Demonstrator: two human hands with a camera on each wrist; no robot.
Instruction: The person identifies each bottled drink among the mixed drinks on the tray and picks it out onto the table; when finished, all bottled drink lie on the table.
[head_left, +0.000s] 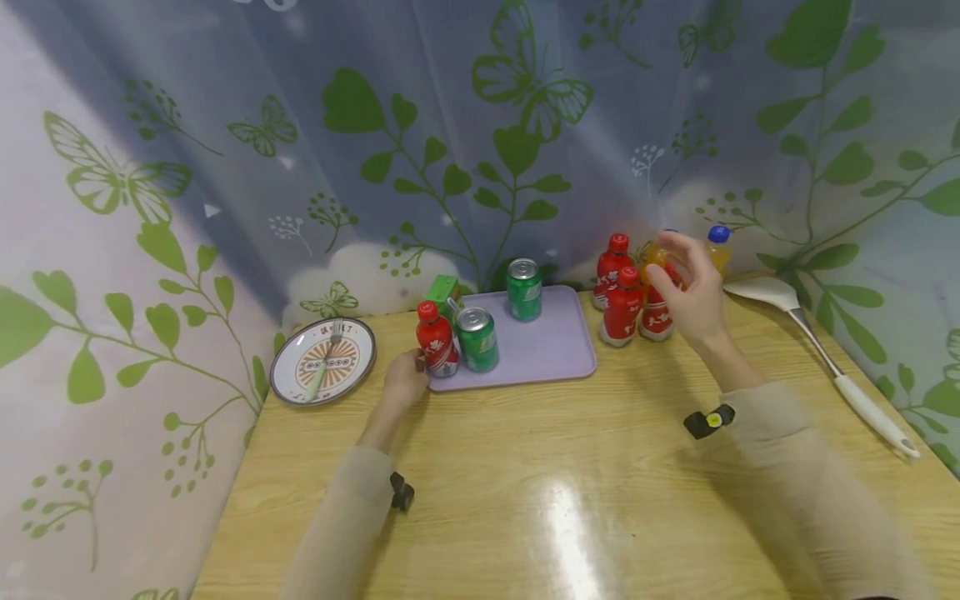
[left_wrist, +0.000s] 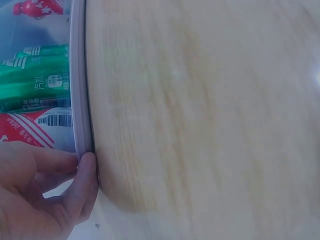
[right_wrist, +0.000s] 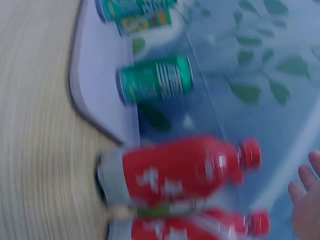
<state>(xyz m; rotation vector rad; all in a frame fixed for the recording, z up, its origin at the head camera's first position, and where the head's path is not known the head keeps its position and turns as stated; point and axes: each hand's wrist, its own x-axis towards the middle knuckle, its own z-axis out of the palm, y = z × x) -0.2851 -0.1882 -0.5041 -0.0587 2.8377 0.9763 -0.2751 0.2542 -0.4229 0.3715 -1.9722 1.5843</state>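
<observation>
A lilac tray [head_left: 536, 346] lies on the wooden table, and my left hand [head_left: 405, 382] pinches its rim at the front left corner between thumb and fingers. On the tray stand a red bottle [head_left: 437, 337] beside that hand, a green can [head_left: 477, 337], a second green can [head_left: 524, 287] farther back and a small green carton [head_left: 442, 290]. My right hand [head_left: 693, 287] is raised with relaxed fingers, holding nothing. It overlaps a group of red bottles [head_left: 621, 308] and orange drink bottles with blue caps [head_left: 718, 246] right of the tray.
A patterned plate [head_left: 281, 375] with a green-handled fork [head_left: 318, 375] on it sits left of the tray. At the right lies a long white-handled kitchen utensil [head_left: 877, 412]. A printed curtain [head_left: 420, 50] hangs close behind the table's back edge.
</observation>
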